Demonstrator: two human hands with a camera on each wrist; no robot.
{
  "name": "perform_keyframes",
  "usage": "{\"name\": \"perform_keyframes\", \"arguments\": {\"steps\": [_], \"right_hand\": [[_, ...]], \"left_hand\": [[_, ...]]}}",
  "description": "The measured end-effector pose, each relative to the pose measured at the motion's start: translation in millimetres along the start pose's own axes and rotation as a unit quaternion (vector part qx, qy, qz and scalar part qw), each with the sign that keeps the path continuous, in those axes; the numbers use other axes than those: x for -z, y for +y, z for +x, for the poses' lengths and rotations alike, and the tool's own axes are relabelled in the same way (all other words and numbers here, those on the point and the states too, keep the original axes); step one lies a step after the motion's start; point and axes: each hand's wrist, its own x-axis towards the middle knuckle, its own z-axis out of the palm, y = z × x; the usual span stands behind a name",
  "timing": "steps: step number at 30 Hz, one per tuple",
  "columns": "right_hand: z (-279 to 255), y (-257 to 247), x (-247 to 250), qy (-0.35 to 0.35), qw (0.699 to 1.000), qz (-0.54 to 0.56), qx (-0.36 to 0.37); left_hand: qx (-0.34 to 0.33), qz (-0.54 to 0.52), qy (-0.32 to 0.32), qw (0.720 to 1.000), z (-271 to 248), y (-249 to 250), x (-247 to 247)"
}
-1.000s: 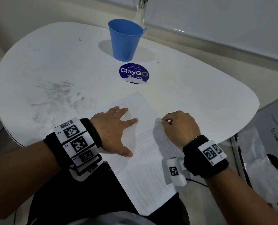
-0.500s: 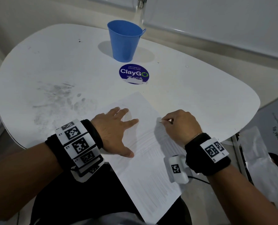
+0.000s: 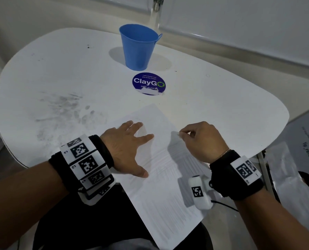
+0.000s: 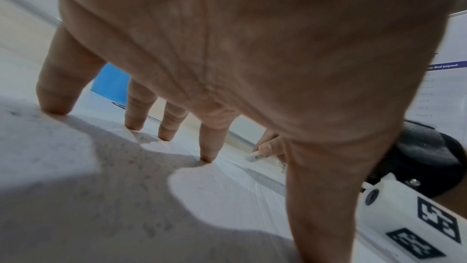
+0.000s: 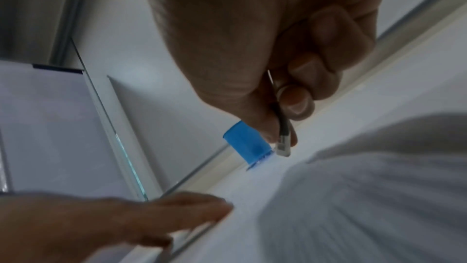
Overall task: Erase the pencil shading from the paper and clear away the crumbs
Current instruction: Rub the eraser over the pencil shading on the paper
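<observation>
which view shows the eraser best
The left wrist view: the eraser shows as a small white block with printing, pinched by the right hand against the paper. In the head view only a white sliver pokes out. The right wrist view is blurred, so it's unclear there.

Eraser (image 3: pixel 179 134) a touch farther up paper (image 3: pixel 164 186).

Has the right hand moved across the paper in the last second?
No. The right hand, pinching the eraser, sits at the same spot on the paper, level with the left hand.
</observation>
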Motion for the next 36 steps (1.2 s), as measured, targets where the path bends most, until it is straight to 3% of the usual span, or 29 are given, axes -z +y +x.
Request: {"name": "perform_keyframes", "arguments": {"steps": [6, 11, 15, 18, 21, 27, 31, 36], "right_hand": [[-15, -13, -16, -0.044, 0.998, -0.038, 0.04], [-4, 0, -6, 0.009, 0.998, -0.066, -0.007], [-9, -3, -13, -0.028, 0.996, -0.078, 0.026], [2, 7, 3, 0.02, 0.997, -0.078, -0.01], [5, 9, 21, 0.059, 0.998, 0.012, 0.007], [-8, -4, -7, -0.028, 0.999, -0.014, 0.034], [0, 5, -7, -0.011, 0.999, -0.039, -0.018], [-5, -2, -6, -0.004, 1.0, -0.021, 0.009]], "left_hand": [[0.0, -0.002, 0.0, 1.0, 0, 0, 0], [0.001, -0.003, 0.007, 1.0, -2, 0, -1], [0.0, -0.004, 0.008, 1.0, -2, 1, 1], [0.001, -0.003, 0.01, 1.0, -2, 1, 0], [0.001, -0.002, 0.008, 1.0, -1, 0, 0], [0.0, -0.003, 0.008, 1.0, -1, -1, 0], [0.002, -0.005, 0.009, 1.0, -1, -1, -1], [0.008, -0.008, 0.008, 1.0, 0, -1, 1]]}}
